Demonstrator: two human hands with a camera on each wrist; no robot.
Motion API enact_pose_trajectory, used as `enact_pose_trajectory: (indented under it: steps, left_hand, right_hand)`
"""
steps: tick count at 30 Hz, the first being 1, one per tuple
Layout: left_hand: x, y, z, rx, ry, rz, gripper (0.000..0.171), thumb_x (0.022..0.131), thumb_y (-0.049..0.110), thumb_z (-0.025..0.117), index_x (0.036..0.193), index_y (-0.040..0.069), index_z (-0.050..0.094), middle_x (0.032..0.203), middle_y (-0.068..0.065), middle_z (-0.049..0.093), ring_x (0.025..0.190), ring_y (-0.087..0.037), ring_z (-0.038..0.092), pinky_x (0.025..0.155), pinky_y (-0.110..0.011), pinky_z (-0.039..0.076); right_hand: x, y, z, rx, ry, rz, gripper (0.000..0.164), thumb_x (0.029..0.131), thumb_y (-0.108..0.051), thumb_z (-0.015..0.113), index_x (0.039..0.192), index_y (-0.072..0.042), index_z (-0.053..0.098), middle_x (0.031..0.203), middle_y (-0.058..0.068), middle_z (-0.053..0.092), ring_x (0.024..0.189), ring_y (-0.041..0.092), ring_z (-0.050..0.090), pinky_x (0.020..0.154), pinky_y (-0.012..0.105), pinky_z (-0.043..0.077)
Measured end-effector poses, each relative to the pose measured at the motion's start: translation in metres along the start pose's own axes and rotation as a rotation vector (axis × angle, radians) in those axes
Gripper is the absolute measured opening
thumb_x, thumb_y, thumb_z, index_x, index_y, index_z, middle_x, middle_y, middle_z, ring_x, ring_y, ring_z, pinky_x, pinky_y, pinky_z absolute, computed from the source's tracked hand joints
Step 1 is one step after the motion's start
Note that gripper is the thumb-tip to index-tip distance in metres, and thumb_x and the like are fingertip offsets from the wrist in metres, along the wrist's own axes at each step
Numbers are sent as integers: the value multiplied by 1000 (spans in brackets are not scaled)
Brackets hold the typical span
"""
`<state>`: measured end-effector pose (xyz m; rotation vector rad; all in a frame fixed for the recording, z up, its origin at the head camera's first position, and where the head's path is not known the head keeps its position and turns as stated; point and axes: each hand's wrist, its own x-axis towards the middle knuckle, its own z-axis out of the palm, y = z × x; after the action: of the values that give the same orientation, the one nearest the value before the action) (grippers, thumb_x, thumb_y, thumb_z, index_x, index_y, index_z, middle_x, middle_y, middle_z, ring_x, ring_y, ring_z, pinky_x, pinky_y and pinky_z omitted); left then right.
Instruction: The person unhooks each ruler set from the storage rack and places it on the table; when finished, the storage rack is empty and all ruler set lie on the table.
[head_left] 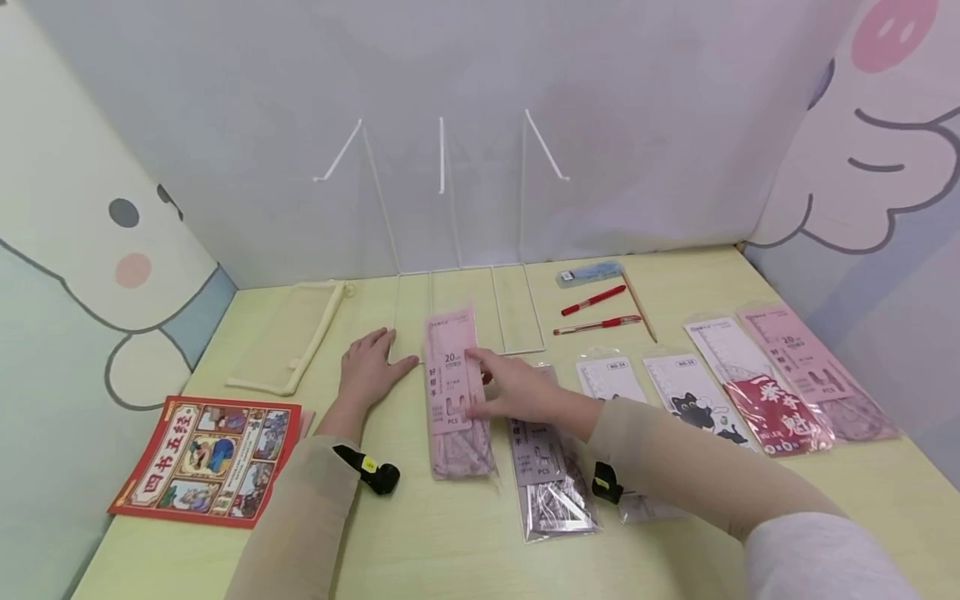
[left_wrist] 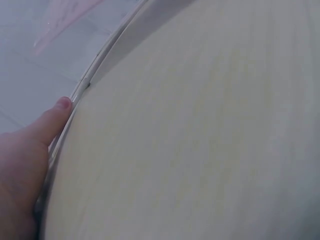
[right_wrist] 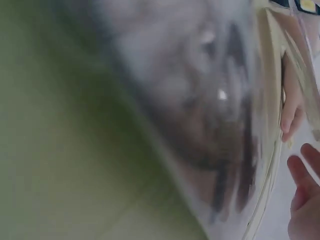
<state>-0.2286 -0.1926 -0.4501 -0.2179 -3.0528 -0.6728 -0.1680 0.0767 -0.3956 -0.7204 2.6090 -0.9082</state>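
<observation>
In the head view my right hand point(head_left: 517, 387) pinches the right edge of a pink packaged ruler set point(head_left: 453, 379) between thumb and fingers. The clear lower part of that packet shows transparent rulers. My left hand point(head_left: 367, 371) rests on the table to the left of the packet, fingers stretched forward beside the base of a white wire rack point(head_left: 517, 267). Its thumb point(left_wrist: 55, 117) shows at the left of the left wrist view. Beneath my right wrist lies a grey packaged ruler set point(head_left: 543, 467). Clear packaging point(right_wrist: 210, 100), blurred, fills much of the right wrist view.
Cat-print ruler packets point(head_left: 693, 400), a red-and-white packet point(head_left: 761, 387) and another pink packet point(head_left: 821, 375) lie right. Red pens point(head_left: 596, 325), a pencil point(head_left: 640, 304) and a blue packet point(head_left: 592, 273) lie behind. Leftward are a red book point(head_left: 213, 458) and a cream zip pouch point(head_left: 288, 337).
</observation>
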Motion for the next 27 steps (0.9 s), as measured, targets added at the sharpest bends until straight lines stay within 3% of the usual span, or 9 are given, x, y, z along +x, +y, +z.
enact_pose_trajectory:
  steps: [3, 6, 10, 19, 27]
  left_hand:
    - [0, 0, 2, 2, 2, 0, 84, 85, 63, 53, 142, 3, 39, 147, -18, 32, 132, -44, 25, 104, -59, 17]
    - [-1, 0, 1, 3, 0, -1, 80, 86, 58, 55, 143, 4, 38, 147, -18, 31, 132, -43, 25, 105, -59, 17]
    - [0, 2, 0, 10, -22, 9, 77, 87, 55, 56, 143, 4, 37, 147, -18, 31, 132, -44, 24, 105, -59, 16]
    - [0, 5, -1, 2, -24, 11, 77, 88, 55, 55, 144, 5, 36, 148, -17, 30, 133, -43, 24, 105, -58, 16]
    - [-2, 3, -3, 15, -19, 12, 78, 88, 56, 55, 143, 4, 36, 147, -19, 30, 132, -44, 25, 105, -59, 17]
  right_hand:
    - [-5, -2, 5, -168, -16, 8, 101, 70, -62, 70, 148, -16, 28, 133, 7, 53, 118, 26, 51, 97, 42, 41]
    - [-9, -3, 10, -291, -22, 27, 101, 67, -70, 66, 147, -18, 33, 131, 13, 53, 116, 32, 51, 93, 46, 42]
    - [-16, -3, 17, -408, -30, 24, 99, 67, -74, 62, 144, -18, 39, 129, 15, 54, 115, 31, 51, 94, 43, 42]
    - [-27, -4, 27, -465, -49, -59, 97, 67, -76, 59, 142, -17, 43, 121, 7, 60, 109, 23, 51, 90, 36, 42]
    - [-31, -7, 33, -552, -24, -158, 94, 70, -74, 58, 138, -11, 47, 125, 7, 55, 114, 23, 47, 99, 38, 36]
